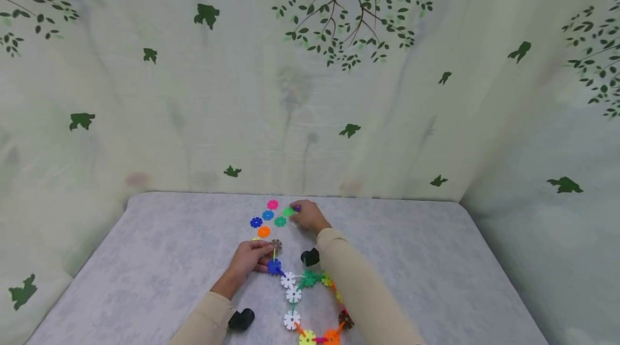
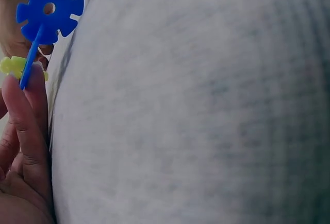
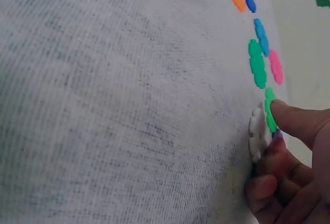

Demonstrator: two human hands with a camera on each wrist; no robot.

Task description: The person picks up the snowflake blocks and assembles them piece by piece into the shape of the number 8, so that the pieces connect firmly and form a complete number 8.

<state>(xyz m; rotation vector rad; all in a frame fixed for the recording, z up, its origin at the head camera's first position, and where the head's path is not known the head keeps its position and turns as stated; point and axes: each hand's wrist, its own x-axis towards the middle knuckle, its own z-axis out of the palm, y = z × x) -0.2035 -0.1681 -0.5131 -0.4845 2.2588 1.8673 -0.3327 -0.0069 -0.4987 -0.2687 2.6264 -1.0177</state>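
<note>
My left hand (image 1: pixel 252 256) pinches a yellow flower-shaped disc (image 2: pixel 15 67) slotted to blue flower discs (image 2: pixel 50 10). A brown disc (image 1: pixel 276 244) stands at the far end of this piece, and white discs (image 1: pixel 293 295) follow the blue ones in a linked chain. At the far side of the table, my right hand (image 1: pixel 310 216) reaches among loose discs, thumb and fingertips apart. The thumb lies by a light green disc (image 3: pixel 269 109), and a purple disc (image 3: pixel 278 133) shows at the fingertips. Beside the fingers is a white disc (image 3: pixel 255 134); whether they touch it is unclear.
Loose pink (image 1: pixel 273 204), light blue (image 1: pixel 268 215), dark blue (image 1: pixel 256 222), green (image 1: pixel 280 222) and orange discs (image 1: pixel 263 232) lie at the back. The linked chain bends round to yellow (image 1: pixel 307 338) and orange discs (image 1: pixel 331 337) in front. Black wrist devices (image 1: pixel 241 319) sit by both forearms.
</note>
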